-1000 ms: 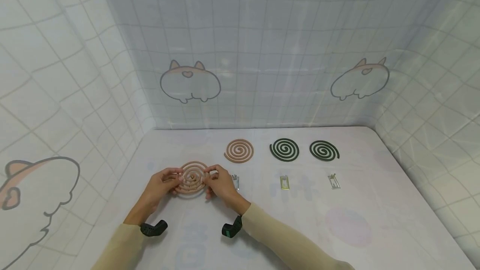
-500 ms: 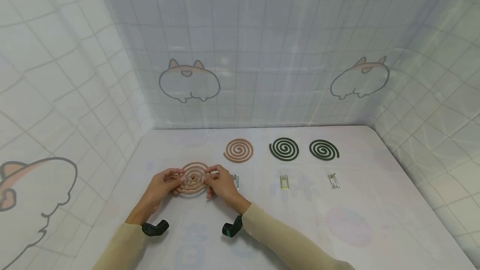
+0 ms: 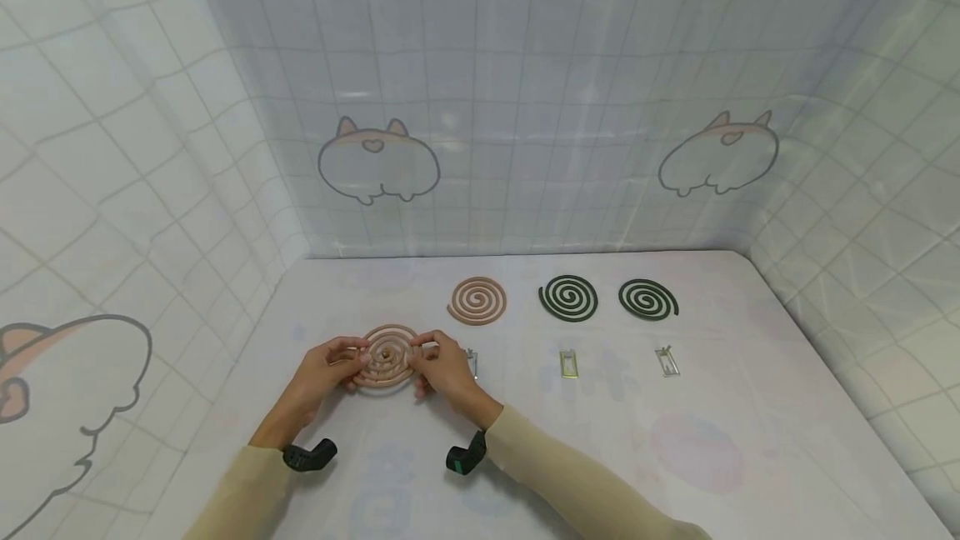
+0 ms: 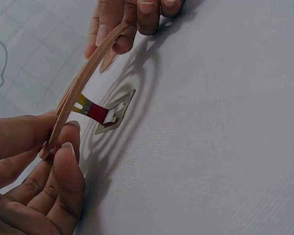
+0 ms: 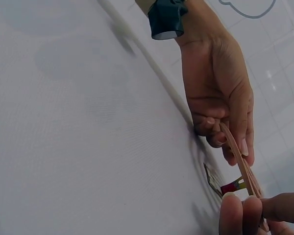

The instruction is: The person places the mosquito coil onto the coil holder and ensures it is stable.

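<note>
A brown mosquito coil (image 3: 384, 382) lies level a little above the table, its outer rim between my two hands. My left hand (image 3: 322, 373) pinches the left edge between thumb and fingers, while my right hand (image 3: 447, 372) pinches the right edge. Under the coil stands a small metal coil stand (image 4: 99, 112) with a red and yellow upright tab; its square base rests on the table. From above, only the tab's tip shows at the coil's centre. In the right wrist view, fingers (image 5: 231, 213) of my right hand partly cover the stand.
Behind lie another brown coil (image 3: 477, 301) and two green coils, one in the middle (image 3: 568, 298) and one at right (image 3: 648, 300). In front are a silver stand (image 3: 472, 363) beside my right hand, a gold stand (image 3: 569, 364) and a silver stand (image 3: 667, 362). Cloth walls surround the table.
The coil and both hands stay almost in place. The metal tip at the coil's centre shows less clearly half a second ago and more clearly now.
</note>
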{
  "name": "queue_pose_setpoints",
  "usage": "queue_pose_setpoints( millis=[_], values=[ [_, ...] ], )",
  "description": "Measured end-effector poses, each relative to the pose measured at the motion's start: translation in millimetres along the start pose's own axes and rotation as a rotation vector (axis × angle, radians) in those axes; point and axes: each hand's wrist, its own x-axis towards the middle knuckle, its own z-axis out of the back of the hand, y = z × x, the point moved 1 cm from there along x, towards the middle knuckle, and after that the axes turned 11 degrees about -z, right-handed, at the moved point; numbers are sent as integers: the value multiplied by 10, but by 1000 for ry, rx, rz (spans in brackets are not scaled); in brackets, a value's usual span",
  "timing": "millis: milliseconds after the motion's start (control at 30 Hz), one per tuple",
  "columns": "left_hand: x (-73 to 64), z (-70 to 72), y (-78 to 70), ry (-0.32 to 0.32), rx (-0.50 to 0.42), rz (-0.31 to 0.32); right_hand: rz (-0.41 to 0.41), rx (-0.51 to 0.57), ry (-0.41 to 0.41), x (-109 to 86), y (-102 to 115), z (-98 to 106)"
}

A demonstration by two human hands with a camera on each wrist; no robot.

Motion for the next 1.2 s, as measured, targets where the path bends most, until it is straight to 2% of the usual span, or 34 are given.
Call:
queue_pose_setpoints(
  millis=[233, 500, 900, 1100, 1200],
  values=[
    [0, 15, -16, -22, 3, -4, 20, 13, 8, -19, 55, -7],
    [11, 21, 22, -15, -5, 8, -5, -7, 0, 6, 9, -15],
    [-7, -1, -38, -26, -12, 1, 35, 8, 12, -11, 46, -10],
    [6, -1, -22, -12, -24, 8, 4, 1, 0, 4, 10, -7],
    [7, 8, -26, -21, -26, 3, 22, 0, -4, -1, 34, -11]
  ],
)
